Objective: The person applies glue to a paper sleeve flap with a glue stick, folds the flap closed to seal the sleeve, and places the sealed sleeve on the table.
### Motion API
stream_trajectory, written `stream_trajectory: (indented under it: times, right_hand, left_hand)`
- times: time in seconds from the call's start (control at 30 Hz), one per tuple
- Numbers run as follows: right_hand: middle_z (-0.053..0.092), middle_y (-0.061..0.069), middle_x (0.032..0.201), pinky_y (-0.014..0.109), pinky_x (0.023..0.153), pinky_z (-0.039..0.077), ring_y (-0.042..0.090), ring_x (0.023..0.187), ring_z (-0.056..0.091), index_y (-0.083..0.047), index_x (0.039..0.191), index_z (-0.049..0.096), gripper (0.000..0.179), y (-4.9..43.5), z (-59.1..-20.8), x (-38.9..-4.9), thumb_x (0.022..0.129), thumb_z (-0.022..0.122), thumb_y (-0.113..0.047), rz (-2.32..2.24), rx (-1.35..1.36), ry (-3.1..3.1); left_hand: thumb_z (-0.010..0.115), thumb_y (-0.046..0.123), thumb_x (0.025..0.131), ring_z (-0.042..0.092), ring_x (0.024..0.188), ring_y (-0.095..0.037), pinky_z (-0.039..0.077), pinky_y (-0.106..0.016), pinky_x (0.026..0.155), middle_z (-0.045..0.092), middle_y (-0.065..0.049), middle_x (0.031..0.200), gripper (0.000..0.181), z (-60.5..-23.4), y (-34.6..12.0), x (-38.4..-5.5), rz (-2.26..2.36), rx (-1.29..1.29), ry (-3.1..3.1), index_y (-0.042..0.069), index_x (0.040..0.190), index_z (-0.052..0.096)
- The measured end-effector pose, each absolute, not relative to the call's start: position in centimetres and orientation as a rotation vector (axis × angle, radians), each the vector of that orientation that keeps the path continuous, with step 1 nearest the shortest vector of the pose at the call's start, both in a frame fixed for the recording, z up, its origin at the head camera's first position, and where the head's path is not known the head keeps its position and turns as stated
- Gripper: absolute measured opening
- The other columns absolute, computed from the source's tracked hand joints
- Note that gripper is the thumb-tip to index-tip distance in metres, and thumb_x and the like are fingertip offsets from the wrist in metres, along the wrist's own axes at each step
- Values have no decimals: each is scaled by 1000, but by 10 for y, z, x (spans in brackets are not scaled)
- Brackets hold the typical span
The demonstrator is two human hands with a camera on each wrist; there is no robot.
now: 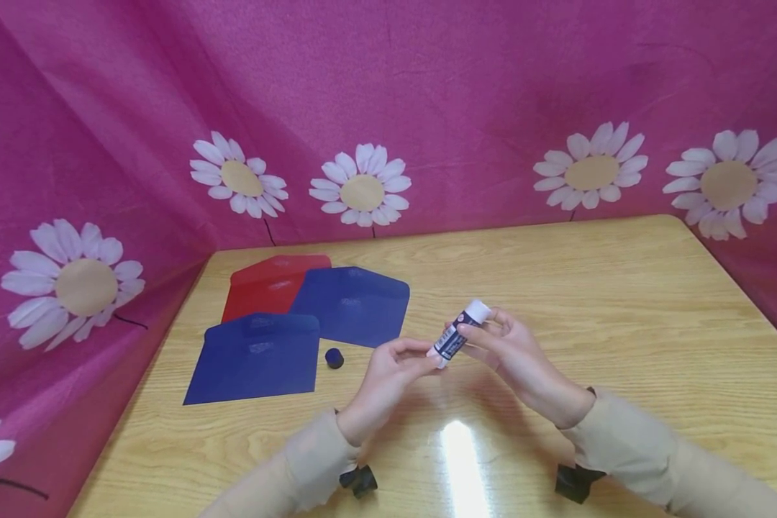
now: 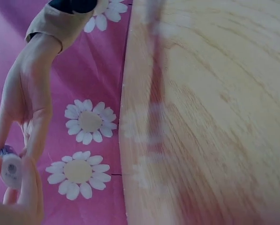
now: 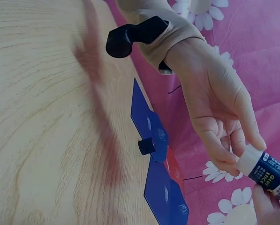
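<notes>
A glue stick [image 1: 458, 337] with a dark label and white ends is held tilted above the table by both hands. My left hand [image 1: 388, 381] pinches its white lower end, which the right wrist view shows between thumb and fingers of the left hand [image 3: 219, 103]. Around the labelled body, my right hand [image 1: 518, 360] grips with thumb and fingers. The round white base [image 2: 11, 171] faces the left wrist camera. On the table, left of the hands, lies a small dark cap [image 1: 334, 358], apart from the stick.
Two blue envelopes, one in front [image 1: 259, 360] and one behind [image 1: 356, 306], lie flap-open on the left of the wooden table [image 1: 621, 302]. A red envelope [image 1: 265, 284] lies partly beneath them, with shiny patches on the paper. A pink flowered cloth [image 1: 460, 108] hangs behind.
</notes>
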State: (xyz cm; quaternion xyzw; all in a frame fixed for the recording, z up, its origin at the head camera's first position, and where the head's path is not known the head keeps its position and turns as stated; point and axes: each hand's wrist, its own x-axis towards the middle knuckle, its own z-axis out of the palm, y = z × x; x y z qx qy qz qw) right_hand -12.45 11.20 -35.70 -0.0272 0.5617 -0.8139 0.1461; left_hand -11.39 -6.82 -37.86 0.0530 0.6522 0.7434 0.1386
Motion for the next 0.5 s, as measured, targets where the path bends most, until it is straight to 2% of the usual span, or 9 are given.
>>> stream_trajectory:
  times: [0.23,0.5]
  right_hand:
    - [62,6,97,30,88,43,14,95,60,2,105,40,28,107,-358,-126,84,57,-3,-2385,-46,1595]
    - [64,6,96,31,90,42,14,96,59,2,109,37,33,103,-357,-125,84,58,-5,-2386,-27,1589]
  left_hand:
    - [70,7,73,62,84,-17,49,-28,76,64,-13,94,29,-379,-64,-110,2173,78,2100,-5,98,59]
    - [72,-1,69,63,82,-22,51,-28,73,61,-15,94,28,-382,-59,-107,2237,108,2205,-7,92,56]
